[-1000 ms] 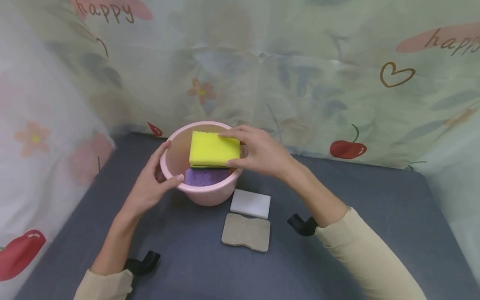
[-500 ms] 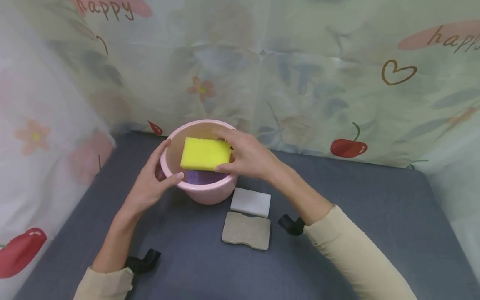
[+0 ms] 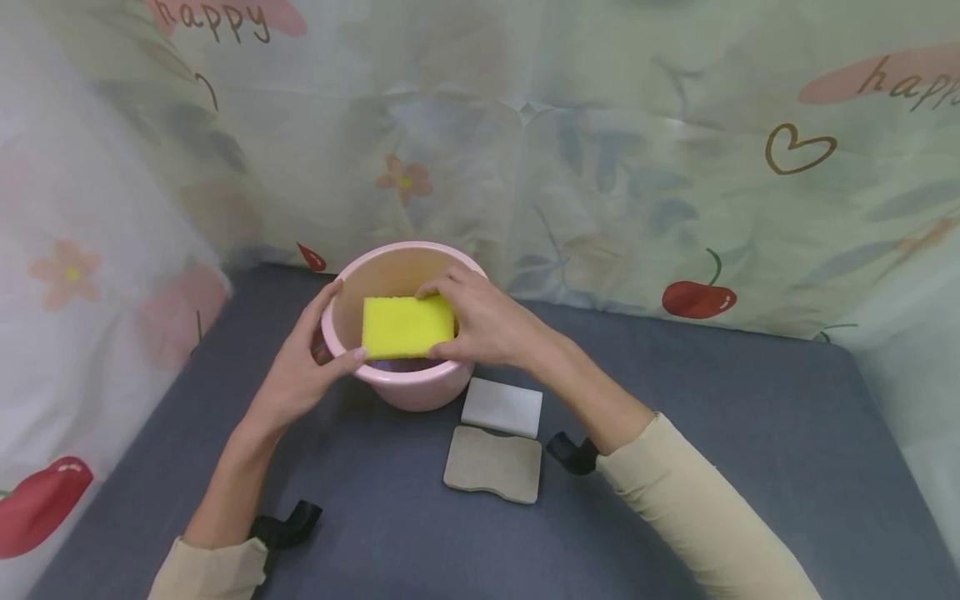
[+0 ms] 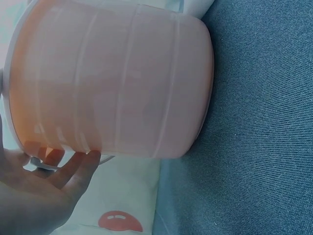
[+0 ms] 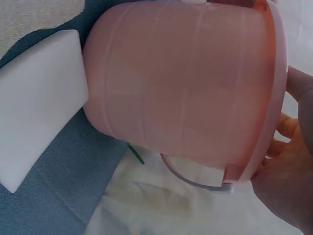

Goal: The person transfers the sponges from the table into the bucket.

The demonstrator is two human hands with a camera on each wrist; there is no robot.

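A pink bucket (image 3: 422, 393) stands upright on the dark table, with a thin handle (image 5: 190, 181) hanging at its side in the right wrist view. My left hand (image 3: 296, 375) holds the bucket's left rim, thumb over the edge and fingers outside against the wall, as the left wrist view shows. My right hand (image 3: 487, 321) pinches the right end of a yellow sponge (image 3: 401, 327), which lies flat in the bucket's mouth. Under it only a sliver of a purple sponge (image 3: 408, 366) shows; the rest of the bucket's inside is hidden.
Just right of the bucket lies a white block (image 3: 501, 407), and nearer to me a beige-grey sponge-like slab (image 3: 492, 464) with curved sides. A patterned curtain (image 3: 600, 208) hangs behind the table (image 3: 375, 517) and along its sides.
My right hand has moved left and down with the yellow sponge, which sits lower in the bucket and covers more of the purple one. My left hand has stayed at the rim.
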